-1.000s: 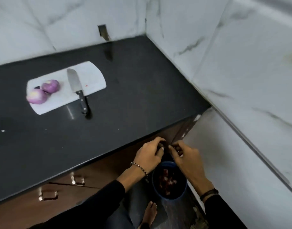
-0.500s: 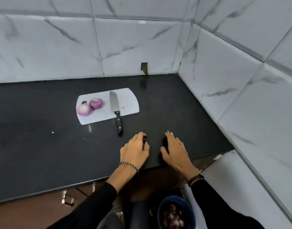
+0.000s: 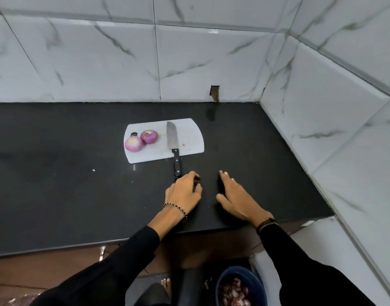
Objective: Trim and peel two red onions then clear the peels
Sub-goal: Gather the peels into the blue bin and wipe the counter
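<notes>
Two peeled red onions [image 3: 134,144] [image 3: 149,136] lie side by side on the left half of a white cutting board [image 3: 189,138]. A knife [image 3: 172,140] rests on the board, blade away from me, its black handle reaching onto the counter. My left hand [image 3: 184,192] rests on the counter just below the handle's end, fingers curled, holding nothing. Beside it, my right hand [image 3: 236,196] lies flat with fingers spread. A blue bin [image 3: 220,281] on the floor below holds onion peels [image 3: 234,292].
The black counter [image 3: 57,184] ends at a marble-tiled wall [image 3: 344,107] on the right and another behind. A small white speck [image 3: 93,170] lies left of the board. Brown drawers [image 3: 46,268] sit under the counter edge.
Both hands rose from over the blue bin up to the counter, then slid slightly further toward the knife handle. My view lifted from the floor to the countertop.
</notes>
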Tool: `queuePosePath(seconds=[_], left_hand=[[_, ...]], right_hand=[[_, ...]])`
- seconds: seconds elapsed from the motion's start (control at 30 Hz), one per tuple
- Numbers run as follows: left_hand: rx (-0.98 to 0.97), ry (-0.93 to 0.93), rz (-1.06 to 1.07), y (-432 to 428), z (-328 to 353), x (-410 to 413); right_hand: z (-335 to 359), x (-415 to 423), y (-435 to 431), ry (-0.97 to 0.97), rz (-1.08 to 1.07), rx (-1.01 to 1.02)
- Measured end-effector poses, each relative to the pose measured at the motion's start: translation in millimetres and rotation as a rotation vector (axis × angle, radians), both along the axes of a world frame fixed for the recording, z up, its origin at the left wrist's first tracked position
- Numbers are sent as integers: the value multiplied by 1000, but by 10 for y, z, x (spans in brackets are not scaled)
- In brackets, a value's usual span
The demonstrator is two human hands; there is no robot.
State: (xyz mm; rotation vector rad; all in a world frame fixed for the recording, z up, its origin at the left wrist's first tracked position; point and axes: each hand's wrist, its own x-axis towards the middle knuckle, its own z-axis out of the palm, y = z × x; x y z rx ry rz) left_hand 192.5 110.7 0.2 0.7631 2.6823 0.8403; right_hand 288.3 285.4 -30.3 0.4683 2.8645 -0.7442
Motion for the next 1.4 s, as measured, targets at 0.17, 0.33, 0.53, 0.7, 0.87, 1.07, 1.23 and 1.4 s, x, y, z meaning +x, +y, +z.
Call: queuePosePath(seconds=[0.17,0.33,0.53,0.7,0.87,1.07,1.23,1.4], left_hand=[[18,-14,8,4,-22,7],[35,1,51,-23,-41,48],[32,-14,77,-63,-93,89],[36,-5,60,-16,-93,173],[29,23,53,32,-91,291],[24,65,27,56,-194,511],[44,59,-93,197,-259,720],[39,66,-242,362,-263,872]], right_hand=[[66,285,-377,0,155,-34],[66,628,-586,116,350,129],[-195,682,-721,94,374,296],[-258,504,-705,103,168,361],[-295,495,-799,80,-43,374],[-357,805,-829,45,-348,407],[-233,1310,-738,-138,-502,398],[-127,1617,-622,-78,-494,361]])
